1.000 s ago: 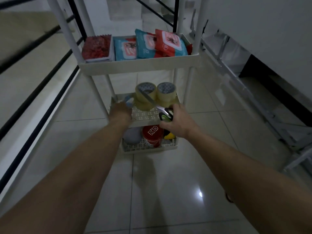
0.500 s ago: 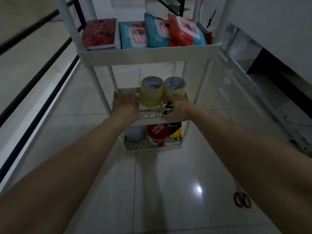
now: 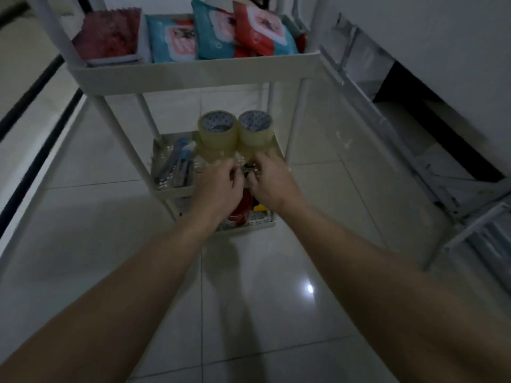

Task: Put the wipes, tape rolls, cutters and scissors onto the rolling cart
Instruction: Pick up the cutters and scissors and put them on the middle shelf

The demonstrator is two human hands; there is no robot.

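Note:
The white rolling cart (image 3: 193, 76) stands on the tiled floor in front of me. Wipes packs (image 3: 210, 31) in teal and red fill its top shelf. On the middle shelf (image 3: 171, 192) two clear tape rolls (image 3: 218, 131) stand side by side, and cutters (image 3: 177, 161) lie at the left. My left hand (image 3: 218, 186) and right hand (image 3: 273, 183) meet just in front of the rolls. The black scissors (image 3: 249, 172) handles show between them, under my right fingers. My left fingers are curled beside them; their grip is hidden. A red tape roll (image 3: 243, 210) sits on the bottom shelf.
A black railing (image 3: 27, 106) runs along the left side. At the right, a folded white metal frame (image 3: 414, 150) leans along the wall beside a dark opening (image 3: 428, 114). A red patterned pack (image 3: 110, 34) lies at the top shelf's left end.
My right hand brought the scissors down onto the middle shelf in front of the tape rolls. My left hand slid right from the cutters to meet it. The view moved closer to the cart.

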